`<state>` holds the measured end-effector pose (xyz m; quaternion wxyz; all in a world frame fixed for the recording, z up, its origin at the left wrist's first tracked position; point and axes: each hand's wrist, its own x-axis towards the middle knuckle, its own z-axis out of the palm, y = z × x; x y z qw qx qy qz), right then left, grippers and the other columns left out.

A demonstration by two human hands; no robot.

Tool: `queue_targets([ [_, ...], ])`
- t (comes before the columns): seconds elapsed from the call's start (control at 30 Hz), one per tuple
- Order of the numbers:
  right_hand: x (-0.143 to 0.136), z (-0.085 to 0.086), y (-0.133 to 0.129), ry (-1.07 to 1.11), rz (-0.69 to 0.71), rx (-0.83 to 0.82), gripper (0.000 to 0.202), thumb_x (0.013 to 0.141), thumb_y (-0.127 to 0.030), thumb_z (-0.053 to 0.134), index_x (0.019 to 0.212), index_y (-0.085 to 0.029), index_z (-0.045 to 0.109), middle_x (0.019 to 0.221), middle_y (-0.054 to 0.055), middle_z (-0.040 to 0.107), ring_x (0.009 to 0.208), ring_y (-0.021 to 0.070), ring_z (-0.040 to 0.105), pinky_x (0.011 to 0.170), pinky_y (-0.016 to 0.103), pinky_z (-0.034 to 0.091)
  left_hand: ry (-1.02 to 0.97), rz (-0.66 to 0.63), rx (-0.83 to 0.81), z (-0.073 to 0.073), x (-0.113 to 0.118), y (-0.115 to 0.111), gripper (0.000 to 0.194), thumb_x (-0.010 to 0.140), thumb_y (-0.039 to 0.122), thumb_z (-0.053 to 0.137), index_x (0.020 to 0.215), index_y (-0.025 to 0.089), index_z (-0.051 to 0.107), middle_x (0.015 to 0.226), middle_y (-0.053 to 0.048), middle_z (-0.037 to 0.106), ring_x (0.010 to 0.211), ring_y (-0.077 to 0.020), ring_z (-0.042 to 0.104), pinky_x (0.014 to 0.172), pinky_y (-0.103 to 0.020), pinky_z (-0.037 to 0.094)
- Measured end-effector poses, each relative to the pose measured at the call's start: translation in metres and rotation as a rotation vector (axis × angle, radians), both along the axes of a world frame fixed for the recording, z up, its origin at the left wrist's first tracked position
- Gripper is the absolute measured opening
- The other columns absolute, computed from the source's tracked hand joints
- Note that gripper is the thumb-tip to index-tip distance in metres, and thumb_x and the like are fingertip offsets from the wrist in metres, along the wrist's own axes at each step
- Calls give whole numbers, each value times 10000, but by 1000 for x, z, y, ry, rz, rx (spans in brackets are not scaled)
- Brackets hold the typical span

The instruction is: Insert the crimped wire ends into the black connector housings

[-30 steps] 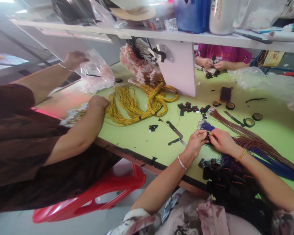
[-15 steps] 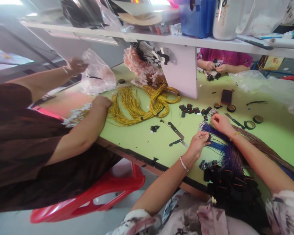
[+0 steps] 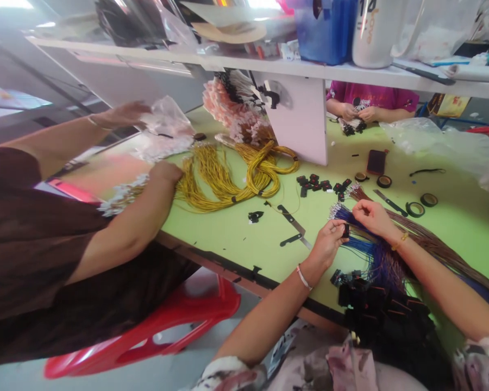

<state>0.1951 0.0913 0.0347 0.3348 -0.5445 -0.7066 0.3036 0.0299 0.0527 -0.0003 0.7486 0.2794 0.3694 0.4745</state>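
My left hand (image 3: 328,239) is closed on a small black plastic connector (image 3: 346,231), pinched between thumb and fingertips. To its right, my right hand (image 3: 372,218) has its thumb and fingers pressed together above the wires; what they hold, if anything, is too small to make out. Blue wires (image 3: 361,245) with metal-tipped ends run below both hands. A bundle of brown wires (image 3: 421,236) passes behind my right hand and off to the right. Near my lap lies a pile of black connectors (image 3: 385,312) with wires attached.
Loose black connectors (image 3: 309,183), tape rolls (image 3: 428,200) and knives (image 3: 291,217) lie on the green table (image 3: 212,233). Yellow wire bundles (image 3: 215,190) lie by a co-worker's arm (image 3: 134,228) at left. A shelf (image 3: 244,64) crosses above; another person (image 3: 370,100) works beyond.
My right hand has shifted slightly right and down, away from the brown wires' tips. My left hand stays nearly still. The co-worker's far hand moved, and the plastic bag near it sank lower.
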Motion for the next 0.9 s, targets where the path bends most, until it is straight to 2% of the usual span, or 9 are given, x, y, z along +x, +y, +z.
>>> queue_targets([
  [0.13,-3,-4,-28,26,6,-42,127,742,-258,537,656,-168,561,554,-43,497,497,82,383,497,202,327,-63,-14,-10,-3,0,2,289,674,288,755,862,148,586,816,-10,559,683,-86,537,641,-229,459],
  [0.23,-4,-11,-38,-3,-14,-8,119,730,-231,540,628,-170,546,539,-46,485,490,76,371,484,196,302,-87,-21,-15,-6,0,3,273,694,279,739,876,146,586,815,-11,556,696,-93,541,643,-228,456],
  [0.4,-6,-12,-43,-78,-45,66,113,712,-216,546,609,-171,554,538,-37,505,490,78,371,492,199,285,-88,-20,-15,-8,0,3,227,712,240,724,875,150,595,804,-5,554,684,-88,535,639,-224,454],
  [0.6,-10,-6,-46,-148,-81,65,112,701,-215,542,600,-171,561,528,-25,521,483,85,387,499,205,278,-87,-24,-22,-7,-1,2,213,715,235,723,868,150,603,818,-8,563,689,-87,545,650,-228,460],
  [0.9,-12,-7,-48,-197,-124,91,115,704,-229,551,601,-179,557,526,-24,524,483,93,396,507,214,273,-16,-14,-4,-7,-1,1,241,695,252,739,866,145,607,828,-10,579,693,-81,544,662,-222,457],
])
